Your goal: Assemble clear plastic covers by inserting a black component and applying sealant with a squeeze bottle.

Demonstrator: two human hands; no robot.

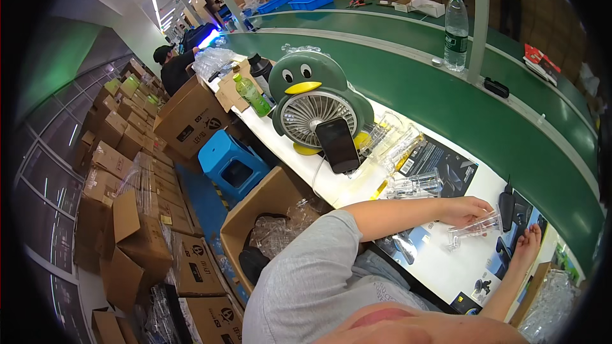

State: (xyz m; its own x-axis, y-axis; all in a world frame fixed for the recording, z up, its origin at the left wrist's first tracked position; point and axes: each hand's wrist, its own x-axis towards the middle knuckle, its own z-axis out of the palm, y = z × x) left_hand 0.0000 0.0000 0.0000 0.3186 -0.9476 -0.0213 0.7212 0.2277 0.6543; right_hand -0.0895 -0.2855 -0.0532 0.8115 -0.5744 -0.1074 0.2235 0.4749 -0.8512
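My left hand [470,210] is closed on a clear plastic part [473,229], shaped like a see-through tray, held low over the white worktop. My right hand [528,246] is apart from it, to the right, with loosely curled fingers and nothing visible in them. Between the two hands, toward the far side, lies a black elongated tool [507,209] with a thin tip. More clear plastic parts [417,185] lie to the left of my left hand. Printed dark sheets [446,164] cover some of the worktop.
A green penguin-shaped fan [312,67] stands on the worktop, a phone [338,146] leaning on it. Beyond runs a green conveyor [408,67] holding a water bottle [456,32]. An open carton [236,220] and a blue stool [233,159] stand left. Another person [175,70] works farther off.
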